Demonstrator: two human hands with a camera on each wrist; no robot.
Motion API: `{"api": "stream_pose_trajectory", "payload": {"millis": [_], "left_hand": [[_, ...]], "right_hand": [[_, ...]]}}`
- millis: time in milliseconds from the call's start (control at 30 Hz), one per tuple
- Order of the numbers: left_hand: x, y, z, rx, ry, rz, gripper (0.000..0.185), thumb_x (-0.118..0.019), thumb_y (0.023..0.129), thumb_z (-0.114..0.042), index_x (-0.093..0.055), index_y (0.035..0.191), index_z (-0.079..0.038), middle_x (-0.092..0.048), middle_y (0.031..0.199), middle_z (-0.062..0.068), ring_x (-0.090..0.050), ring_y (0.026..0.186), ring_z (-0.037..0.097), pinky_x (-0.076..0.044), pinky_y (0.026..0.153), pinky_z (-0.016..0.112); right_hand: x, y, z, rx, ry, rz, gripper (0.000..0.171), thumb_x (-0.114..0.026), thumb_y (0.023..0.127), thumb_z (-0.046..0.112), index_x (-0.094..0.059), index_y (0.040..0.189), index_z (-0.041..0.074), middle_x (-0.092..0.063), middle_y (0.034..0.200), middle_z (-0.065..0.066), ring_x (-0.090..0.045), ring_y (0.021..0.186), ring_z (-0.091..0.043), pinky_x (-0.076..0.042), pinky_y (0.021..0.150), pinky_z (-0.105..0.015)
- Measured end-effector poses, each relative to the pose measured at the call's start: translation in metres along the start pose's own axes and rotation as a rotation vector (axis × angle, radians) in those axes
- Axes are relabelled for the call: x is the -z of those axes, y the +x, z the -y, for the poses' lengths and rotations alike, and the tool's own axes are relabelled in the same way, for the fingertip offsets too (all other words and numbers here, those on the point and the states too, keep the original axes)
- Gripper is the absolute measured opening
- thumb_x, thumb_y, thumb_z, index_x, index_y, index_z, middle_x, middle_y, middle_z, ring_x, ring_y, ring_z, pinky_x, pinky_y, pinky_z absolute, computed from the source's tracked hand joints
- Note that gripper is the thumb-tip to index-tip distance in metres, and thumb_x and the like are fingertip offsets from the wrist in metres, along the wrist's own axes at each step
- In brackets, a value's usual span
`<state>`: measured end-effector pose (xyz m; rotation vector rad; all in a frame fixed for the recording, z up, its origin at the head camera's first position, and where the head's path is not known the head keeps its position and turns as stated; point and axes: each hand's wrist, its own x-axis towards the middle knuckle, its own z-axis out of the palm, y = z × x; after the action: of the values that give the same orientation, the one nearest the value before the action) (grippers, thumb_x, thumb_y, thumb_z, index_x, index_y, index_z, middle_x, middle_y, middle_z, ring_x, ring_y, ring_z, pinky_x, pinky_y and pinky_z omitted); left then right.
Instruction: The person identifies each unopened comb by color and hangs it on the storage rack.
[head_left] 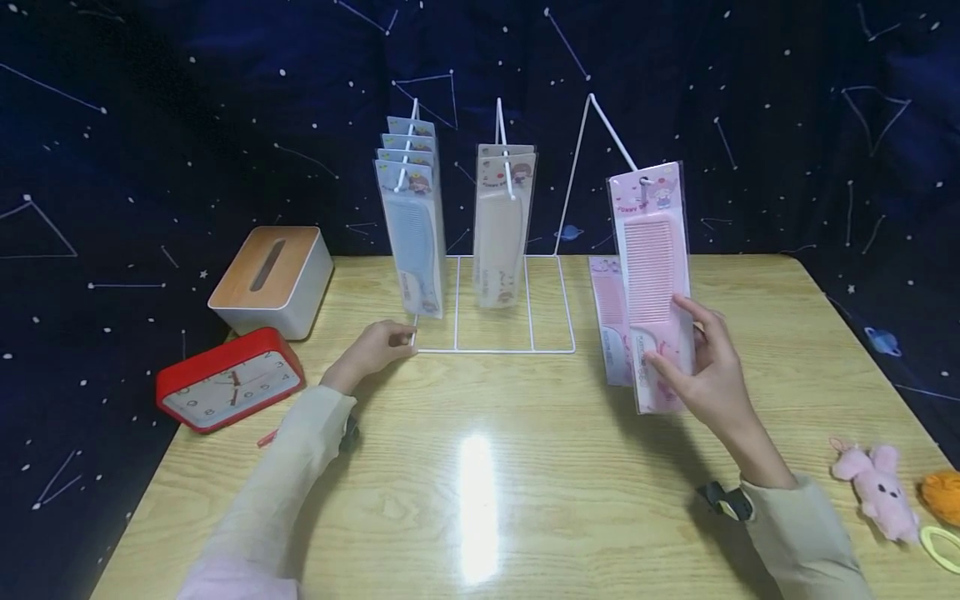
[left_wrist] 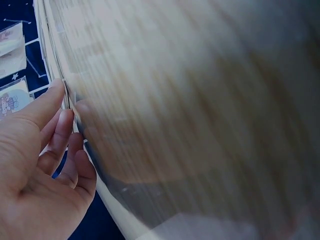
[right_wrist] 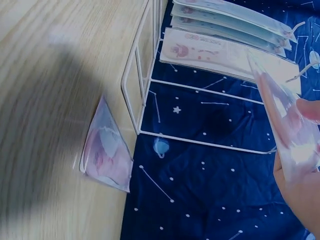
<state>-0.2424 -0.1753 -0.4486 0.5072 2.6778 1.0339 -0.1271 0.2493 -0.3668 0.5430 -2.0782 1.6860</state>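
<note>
My right hand (head_left: 708, 375) holds a pink comb in a clear packet (head_left: 651, 267) by its lower part. The packet's top hole is at the tip of the right hook of a white wire rack (head_left: 495, 352); whether the hook goes fully through, I cannot tell. At the rack's front left base corner, my left hand (head_left: 375, 354) pinches the wire between thumb and fingers. Several blue packaged combs (head_left: 412, 242) hang on the left hook, and beige packaged combs (head_left: 501, 242) on the middle one. Another pink packaged comb (head_left: 611, 321) lies on the table, partly hidden behind the held one.
To the left stand a tissue box (head_left: 270, 267) with a wooden lid and a red clock (head_left: 232, 379). A pink plush toy (head_left: 877, 492), an orange ball (head_left: 942, 496) and a yellow ring (head_left: 941, 550) lie at the right edge. Behind hangs a dark starry cloth (head_left: 225, 125).
</note>
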Motion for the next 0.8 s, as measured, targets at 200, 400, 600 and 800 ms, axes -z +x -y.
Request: {"api": "stream_pose_trajectory", "payload": {"millis": [200, 400, 600, 800], "left_hand": [[0.000, 0.001, 0.002, 0.003, 0.010, -0.006, 0.045, -0.065, 0.090, -0.013, -0.054, 0.128, 0.008, -0.061, 0.095, 0.012, -0.053, 0.098, 0.028, -0.040, 0.103, 0.049], [-0.001, 0.001, 0.002, 0.005, 0.019, -0.003, 0.045, -0.065, 0.090, -0.014, -0.054, 0.128, 0.007, -0.061, 0.095, 0.011, -0.052, 0.100, 0.029, -0.039, 0.103, 0.049], [0.000, 0.000, -0.001, -0.001, 0.019, -0.003, 0.044, -0.065, 0.090, -0.013, -0.054, 0.128, 0.008, -0.061, 0.096, 0.012, -0.053, 0.098, 0.029, -0.042, 0.101, 0.048], [0.001, 0.000, -0.001, 0.006, 0.011, 0.002, 0.044, -0.065, 0.090, -0.013, -0.054, 0.128, 0.008, -0.061, 0.098, 0.013, -0.053, 0.099, 0.029, -0.041, 0.102, 0.049]], "right_hand": [[-0.008, 0.022, -0.015, -0.072, 0.064, 0.014, 0.073, -0.056, 0.075, -0.028, -0.039, 0.140, 0.001, -0.046, 0.123, 0.000, -0.052, 0.100, -0.008, -0.048, 0.081, -0.011], [-0.015, 0.055, -0.039, -0.137, -0.061, 0.080, 0.061, -0.061, 0.084, -0.014, -0.036, 0.139, -0.002, -0.051, 0.113, 0.002, -0.050, 0.099, -0.009, -0.044, 0.080, -0.017], [-0.018, 0.079, -0.061, -0.267, -0.089, 0.151, 0.060, -0.060, 0.088, -0.005, -0.032, 0.140, 0.000, -0.045, 0.129, -0.019, -0.047, 0.110, -0.020, -0.042, 0.094, -0.027], [-0.016, 0.081, -0.079, -0.343, -0.155, 0.171, 0.060, -0.062, 0.089, 0.000, -0.032, 0.141, -0.001, -0.041, 0.133, -0.028, -0.046, 0.115, -0.037, -0.041, 0.094, -0.031]]}}
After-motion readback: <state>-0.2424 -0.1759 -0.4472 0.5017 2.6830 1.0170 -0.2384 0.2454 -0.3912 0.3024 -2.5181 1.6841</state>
